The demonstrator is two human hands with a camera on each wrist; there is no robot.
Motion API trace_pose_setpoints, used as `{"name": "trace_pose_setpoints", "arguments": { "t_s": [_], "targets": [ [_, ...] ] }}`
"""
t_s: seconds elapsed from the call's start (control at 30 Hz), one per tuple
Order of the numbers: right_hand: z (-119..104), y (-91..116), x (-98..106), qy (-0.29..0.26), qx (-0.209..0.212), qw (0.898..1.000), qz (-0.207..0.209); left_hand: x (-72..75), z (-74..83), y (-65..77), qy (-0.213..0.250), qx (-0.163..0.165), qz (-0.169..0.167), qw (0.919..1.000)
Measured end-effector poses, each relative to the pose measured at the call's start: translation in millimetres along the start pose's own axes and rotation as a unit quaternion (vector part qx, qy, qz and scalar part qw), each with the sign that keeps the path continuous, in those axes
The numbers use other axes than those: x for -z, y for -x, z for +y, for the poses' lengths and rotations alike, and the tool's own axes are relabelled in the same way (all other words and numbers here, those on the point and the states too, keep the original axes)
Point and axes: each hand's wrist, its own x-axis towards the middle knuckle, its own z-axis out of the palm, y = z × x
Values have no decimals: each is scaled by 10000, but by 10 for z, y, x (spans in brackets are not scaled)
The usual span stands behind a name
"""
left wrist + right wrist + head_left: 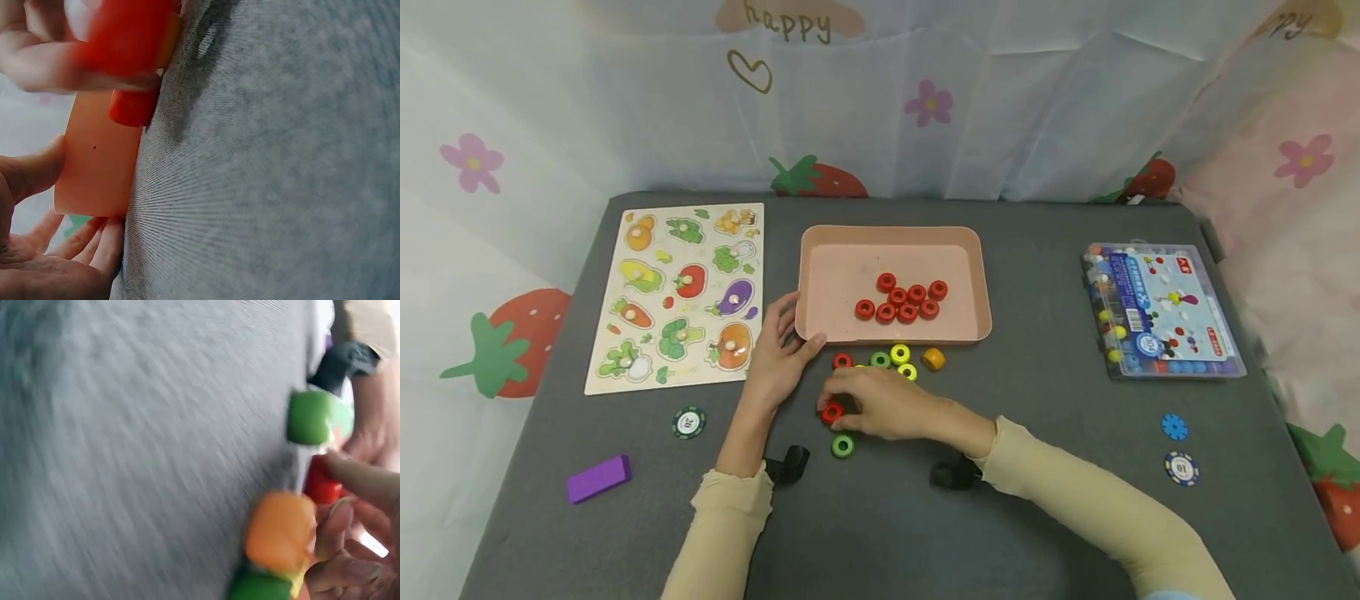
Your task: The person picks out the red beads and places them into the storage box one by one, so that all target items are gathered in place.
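The pink tray (891,342) holds several red beads (886,313), short barrels with holes. My left hand (778,354) holds the tray's near left corner, thumb at the front and fingers along the side wall. In front of the tray my right hand (887,404) pinches a red bead (832,412) between thumb and fingers; that bead also shows in the right wrist view (322,480). A green bead (842,446) stands just nearer than it. Beyond the right hand are another red bead (842,360), a green one (880,359), yellow beads (900,355) and an orange bead (933,359), partly covered by that hand.
A vegetable puzzle board (700,242) lies left of the tray. At the right is a clear case of coloured beads (1165,312). Poker chips (688,422), a blue disc (1175,427) and a purple block (598,479) lie on the grey table (1037,292).
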Motion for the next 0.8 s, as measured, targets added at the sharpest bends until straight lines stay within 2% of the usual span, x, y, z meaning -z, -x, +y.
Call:
{"name": "trace_pose_setpoints", "arguments": {
  "t_s": [0.13, 0.3, 0.4, 0.5, 0.63, 0.8],
  "targets": [
    [99, 10, 207, -569, -73, 9949, 831, -7, 1, -2, 25, 38, -31, 10000],
    [326, -10, 536, -1344, -401, 9728, 1842, -10, 225, 78, -10, 238, -90, 9997],
    [469, -38, 690, -1370, -728, 9630, 2206, -11, 329, 123, -14, 260, -126, 9996],
    [602, -75, 769, -1232, -1100, 9541, 2496, -11, 318, 120, 8, 243, -135, 9996],
    [729, -130, 776, -1232, -1481, 9432, 2707, -13, 320, 118, -33, 249, -119, 9996],
    [772, -185, 727, -1257, -1482, 9443, 2655, -17, 329, 113, -95, 253, -115, 9996]
  ]
}}
